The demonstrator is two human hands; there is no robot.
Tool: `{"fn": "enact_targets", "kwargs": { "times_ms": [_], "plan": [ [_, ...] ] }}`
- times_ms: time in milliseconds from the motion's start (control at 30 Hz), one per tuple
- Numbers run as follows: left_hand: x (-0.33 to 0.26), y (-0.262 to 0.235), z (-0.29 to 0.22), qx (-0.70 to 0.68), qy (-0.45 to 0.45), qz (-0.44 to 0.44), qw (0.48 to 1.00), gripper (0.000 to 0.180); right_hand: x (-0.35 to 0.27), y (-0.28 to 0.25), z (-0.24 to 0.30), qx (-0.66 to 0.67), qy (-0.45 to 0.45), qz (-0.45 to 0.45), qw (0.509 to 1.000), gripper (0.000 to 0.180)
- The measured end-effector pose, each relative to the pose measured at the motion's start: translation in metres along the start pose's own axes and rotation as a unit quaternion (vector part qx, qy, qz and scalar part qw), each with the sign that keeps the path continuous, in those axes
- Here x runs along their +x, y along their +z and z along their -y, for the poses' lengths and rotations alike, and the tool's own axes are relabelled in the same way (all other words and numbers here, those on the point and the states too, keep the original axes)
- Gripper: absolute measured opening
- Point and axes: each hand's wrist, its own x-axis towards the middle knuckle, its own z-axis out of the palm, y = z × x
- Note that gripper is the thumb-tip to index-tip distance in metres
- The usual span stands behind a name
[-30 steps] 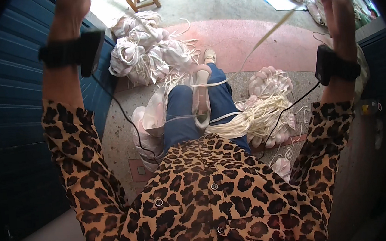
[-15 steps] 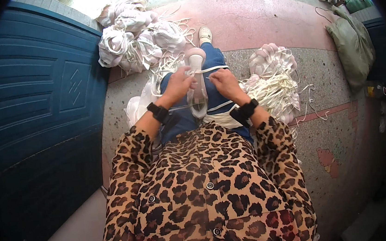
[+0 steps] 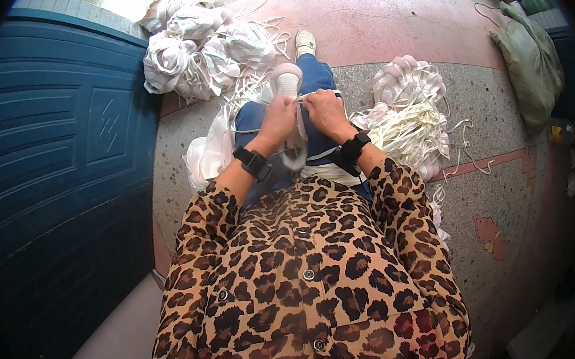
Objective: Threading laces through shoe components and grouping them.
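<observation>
A pale pink and white shoe upper (image 3: pixel 287 82) lies lengthwise over my lap between my legs, its rounded pink toe pointing away from me. Across its middle runs a white shoelace (image 3: pixel 336 93). My left hand (image 3: pixel 279 121) is closed at the upper's left side, fingertips pinched together near the lace. Close against it on the right, my right hand (image 3: pixel 326 112) is closed with the lace between its thumb and fingers. The two hands nearly touch, and they cover the upper's middle. Exactly how the lace passes through the upper is hidden.
Bundled white uppers with laces (image 3: pixel 198 43) are heaped at the far left. More uppers (image 3: pixel 406 85) and cream laces (image 3: pixel 400 130) lie at right on the speckled floor. A blue panelled door (image 3: pixel 54 126) stands at left, a greenish sack (image 3: pixel 530 76) at far right.
My hands have come together over the upper, the right one moving left and the left one slightly right. The lace stretched between them has shortened to a small span.
</observation>
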Motion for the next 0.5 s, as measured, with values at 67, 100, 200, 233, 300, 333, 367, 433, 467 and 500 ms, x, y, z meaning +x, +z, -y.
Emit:
{"fn": "enact_targets", "kwargs": {
  "times_ms": [67,100,200,233,300,333,367,433,467,500],
  "plan": [
    [-0.001,0.005,0.006,-0.003,0.016,-0.015,1.000,0.017,0.005,0.003,0.001,-0.028,-0.001,0.007,1.000,0.021],
    [-0.003,0.007,0.009,-0.015,0.025,-0.021,0.999,0.017,0.007,0.003,0.001,-0.042,-0.001,0.010,0.999,0.021],
    [-0.006,0.006,0.008,-0.111,0.004,0.000,0.994,0.015,0.010,0.003,0.000,-0.037,-0.001,0.011,0.999,0.021],
    [-0.006,0.006,0.007,-0.141,-0.004,0.011,0.990,0.015,0.011,0.003,-0.001,-0.045,-0.011,0.008,0.999,0.019],
    [-0.003,0.005,0.012,-0.192,-0.015,0.023,0.981,0.014,0.013,0.003,0.000,-0.059,-0.036,0.003,0.998,0.017],
    [-0.002,0.003,0.015,-0.192,-0.015,0.028,0.981,0.014,0.015,0.003,0.002,-0.076,-0.075,0.002,0.994,0.016],
    [-0.002,0.003,0.015,-0.193,-0.015,0.034,0.980,0.015,0.017,-0.001,0.002,-0.094,-0.113,0.000,0.989,0.015],
    [-0.002,-0.002,0.016,-0.180,-0.018,0.040,0.983,0.016,0.019,-0.003,0.003,-0.087,-0.139,-0.007,0.986,0.014],
    [-0.003,-0.005,0.012,-0.185,-0.021,0.042,0.982,0.017,0.021,-0.002,0.002,-0.064,-0.127,-0.014,0.990,0.014],
    [-0.003,-0.008,0.009,-0.213,-0.029,0.038,0.976,0.019,0.021,-0.001,0.001,-0.056,-0.111,-0.031,0.992,0.015]
  ]
}}
